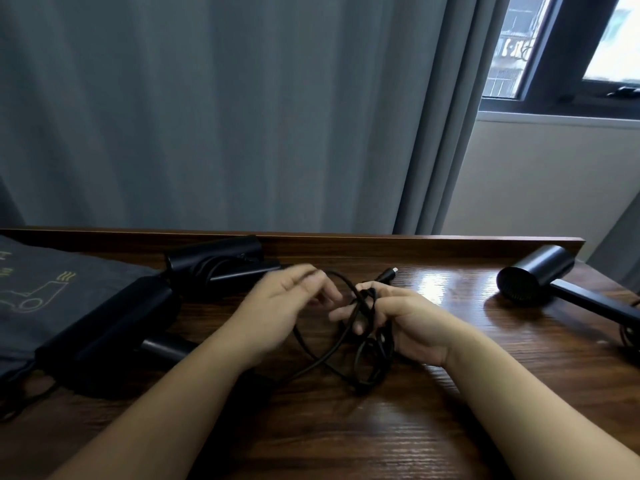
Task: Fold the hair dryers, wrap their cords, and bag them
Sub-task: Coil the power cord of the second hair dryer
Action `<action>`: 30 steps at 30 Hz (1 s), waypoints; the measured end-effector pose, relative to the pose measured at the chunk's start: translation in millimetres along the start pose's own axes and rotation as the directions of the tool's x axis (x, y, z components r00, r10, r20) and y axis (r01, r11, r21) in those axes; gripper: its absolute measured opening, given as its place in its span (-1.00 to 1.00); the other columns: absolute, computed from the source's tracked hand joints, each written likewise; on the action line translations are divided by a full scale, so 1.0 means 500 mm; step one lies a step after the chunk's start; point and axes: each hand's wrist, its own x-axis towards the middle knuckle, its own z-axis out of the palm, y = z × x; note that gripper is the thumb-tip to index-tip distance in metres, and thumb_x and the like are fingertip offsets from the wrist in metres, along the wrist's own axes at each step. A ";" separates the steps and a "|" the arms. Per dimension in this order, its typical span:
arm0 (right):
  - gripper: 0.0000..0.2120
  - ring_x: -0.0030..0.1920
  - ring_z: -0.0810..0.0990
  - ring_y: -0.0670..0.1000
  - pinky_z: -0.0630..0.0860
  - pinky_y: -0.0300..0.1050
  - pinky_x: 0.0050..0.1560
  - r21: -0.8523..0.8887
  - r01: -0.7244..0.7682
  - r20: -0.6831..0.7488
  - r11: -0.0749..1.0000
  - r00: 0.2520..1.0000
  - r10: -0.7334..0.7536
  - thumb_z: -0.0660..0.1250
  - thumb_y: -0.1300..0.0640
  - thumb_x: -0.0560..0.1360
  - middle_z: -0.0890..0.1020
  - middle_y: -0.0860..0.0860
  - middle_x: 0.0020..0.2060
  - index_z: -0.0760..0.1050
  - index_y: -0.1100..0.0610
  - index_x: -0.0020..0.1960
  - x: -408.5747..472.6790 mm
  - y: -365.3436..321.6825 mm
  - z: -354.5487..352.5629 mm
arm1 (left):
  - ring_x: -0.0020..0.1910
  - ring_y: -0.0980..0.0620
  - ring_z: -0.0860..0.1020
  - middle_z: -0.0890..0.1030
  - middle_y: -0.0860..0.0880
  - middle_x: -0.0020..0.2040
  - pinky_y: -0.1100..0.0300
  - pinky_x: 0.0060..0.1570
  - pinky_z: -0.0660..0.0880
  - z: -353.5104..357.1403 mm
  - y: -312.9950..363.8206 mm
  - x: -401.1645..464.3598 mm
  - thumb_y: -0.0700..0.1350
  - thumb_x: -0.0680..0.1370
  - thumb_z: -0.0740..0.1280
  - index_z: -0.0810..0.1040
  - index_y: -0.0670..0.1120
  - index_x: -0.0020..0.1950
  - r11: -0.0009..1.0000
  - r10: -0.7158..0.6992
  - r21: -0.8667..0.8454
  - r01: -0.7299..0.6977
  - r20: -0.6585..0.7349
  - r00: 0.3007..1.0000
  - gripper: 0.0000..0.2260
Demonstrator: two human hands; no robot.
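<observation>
hair dryers: three black ones on the wooden table (346, 427). one folded dryer (221, 265) with wrapped cord lies at the far edge, one dryer (114, 327) lies beside the dark drawstring bag (52, 289), one unfolded dryer (540, 275) sits far right. one loose cord (363, 355) is looped around the right hand (405, 323), whose fingers curl on it; its plug (389, 273) points away. the left hand (280, 306), blurred and loosely open, touches the cord.

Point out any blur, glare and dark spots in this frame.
Head view: the left hand is smeared by motion blur; window light glares off the table beyond the right hand; the hair dryer at right is near-featureless black.
</observation>
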 end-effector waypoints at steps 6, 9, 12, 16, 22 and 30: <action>-0.64 0.16 0.61 0.39 0.54 0.03 -0.03 -0.056 0.129 0.031 0.990 0.991 -0.128 -0.02 0.43 0.55 0.64 0.35 -0.04 0.34 0.09 0.17 -0.018 -0.015 0.003 | -0.17 -0.01 0.62 0.68 -0.06 -0.16 0.05 -0.08 0.54 -0.011 -0.022 0.025 -0.03 0.68 0.22 0.63 -0.08 -0.14 0.945 -0.305 -0.054 0.323 -0.503 0.808 -0.71; -0.63 0.02 0.59 0.42 0.55 0.10 -0.10 -0.090 0.152 0.044 0.984 0.988 -0.149 -0.01 0.39 0.63 0.61 0.29 -0.06 0.36 0.04 0.27 -0.021 -0.010 0.012 | -0.01 -0.01 0.61 0.66 0.01 -0.07 0.13 -0.05 0.48 -0.014 -0.025 0.024 -0.04 0.68 0.21 0.64 -0.03 -0.06 0.939 -0.266 0.045 0.340 -0.531 0.804 -0.76; -0.66 -0.03 0.57 0.35 0.49 0.34 0.07 -0.166 0.205 -0.007 0.965 0.978 -0.209 0.08 0.36 0.67 0.65 0.19 -0.08 0.37 0.03 0.32 -0.014 -0.003 0.014 | 0.36 -0.03 0.40 0.52 0.03 0.31 0.01 0.34 0.35 -0.020 -0.030 0.016 -0.12 0.65 0.25 0.50 0.06 0.38 0.813 -0.063 0.490 0.313 -0.462 0.885 -0.70; -0.69 0.06 0.62 0.26 0.63 0.22 0.10 -0.313 0.273 0.007 0.909 0.958 -0.286 0.23 0.36 0.63 0.69 0.00 -0.12 0.35 0.08 0.30 -0.016 0.000 0.024 | 0.48 0.14 0.26 0.48 0.14 0.39 0.00 0.50 0.03 -0.006 -0.020 -0.002 -0.19 0.57 0.28 0.40 0.10 0.49 0.655 0.314 0.728 -0.200 -0.023 0.949 -0.51; -0.57 -0.08 0.66 0.02 0.65 -0.05 -0.02 -0.349 0.306 -0.011 0.886 0.944 -0.331 0.19 0.48 0.59 0.64 0.02 -0.08 0.37 0.09 0.34 -0.014 0.002 0.021 | -0.02 0.27 0.43 0.51 0.27 -0.10 0.06 0.32 0.27 0.006 -0.022 0.000 0.06 0.60 0.33 0.61 0.19 0.24 0.591 0.323 0.718 -0.369 0.208 0.923 -0.78; -0.58 0.22 0.60 0.07 0.49 0.07 0.32 -0.680 0.345 0.065 0.647 0.908 -0.415 0.19 0.45 0.57 0.70 -0.07 0.07 0.48 0.04 0.27 -0.018 0.001 0.028 | -0.13 0.16 0.64 0.67 0.18 -0.20 0.31 0.00 0.49 0.005 0.007 -0.006 -0.11 0.56 0.41 0.67 0.16 -0.07 0.927 0.346 0.278 -0.251 -0.375 0.860 -0.85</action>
